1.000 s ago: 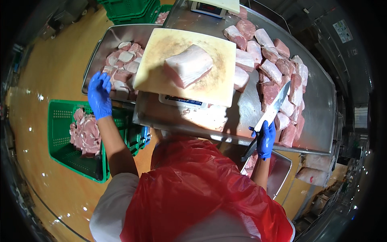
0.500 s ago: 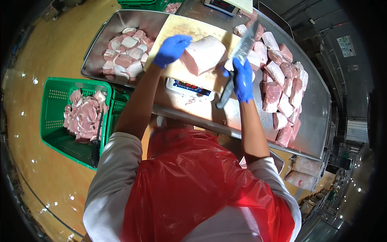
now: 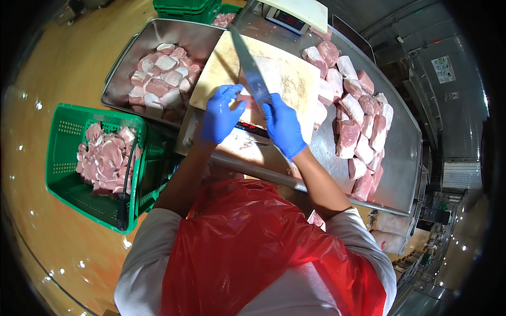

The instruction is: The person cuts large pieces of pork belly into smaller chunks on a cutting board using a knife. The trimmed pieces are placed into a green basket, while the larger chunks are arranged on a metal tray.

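Across the steel table (image 3: 403,158), a pale cutting board (image 3: 300,79) is supported; on its middle a meat block (image 3: 271,71) is partly covered by a knife (image 3: 246,60), its long axis unclear; by the board's near edge, the left hand (image 3: 220,115) is placed closest to the block, fingers half-curled, thumb apart, any hold undeterminable; the knife is gripped in the right hand's (image 3: 284,126) wrapped fingers, blade aimed toward the board's far-left corner.
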Tool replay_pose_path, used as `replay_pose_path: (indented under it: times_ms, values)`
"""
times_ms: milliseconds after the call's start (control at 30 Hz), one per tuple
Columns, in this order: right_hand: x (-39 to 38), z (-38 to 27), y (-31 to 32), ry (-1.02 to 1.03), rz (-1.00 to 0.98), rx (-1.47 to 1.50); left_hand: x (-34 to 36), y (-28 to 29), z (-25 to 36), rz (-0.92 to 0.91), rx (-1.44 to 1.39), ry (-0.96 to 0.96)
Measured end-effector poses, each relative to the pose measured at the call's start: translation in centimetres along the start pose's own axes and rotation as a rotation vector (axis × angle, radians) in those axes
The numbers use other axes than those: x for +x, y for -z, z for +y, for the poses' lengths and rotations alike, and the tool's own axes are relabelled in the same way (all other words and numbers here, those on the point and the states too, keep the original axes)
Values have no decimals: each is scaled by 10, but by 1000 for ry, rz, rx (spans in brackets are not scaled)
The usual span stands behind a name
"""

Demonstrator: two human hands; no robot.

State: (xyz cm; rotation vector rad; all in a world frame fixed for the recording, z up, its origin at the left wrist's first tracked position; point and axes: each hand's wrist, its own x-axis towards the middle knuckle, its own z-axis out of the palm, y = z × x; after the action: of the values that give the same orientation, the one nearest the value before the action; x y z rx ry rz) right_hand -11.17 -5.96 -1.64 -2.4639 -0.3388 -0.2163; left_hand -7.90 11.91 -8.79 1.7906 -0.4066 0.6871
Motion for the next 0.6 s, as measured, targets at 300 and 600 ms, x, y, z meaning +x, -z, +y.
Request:
replay_pose_path:
  times_ms: [300, 600]
  values:
    - [23, -26, -16, -29, -132, -207, -12, -3, -2, 38, 100, 81]
    - [-95, 42, 137, -94, -618, -780, -22, 24, -9, -26, 271, 143]
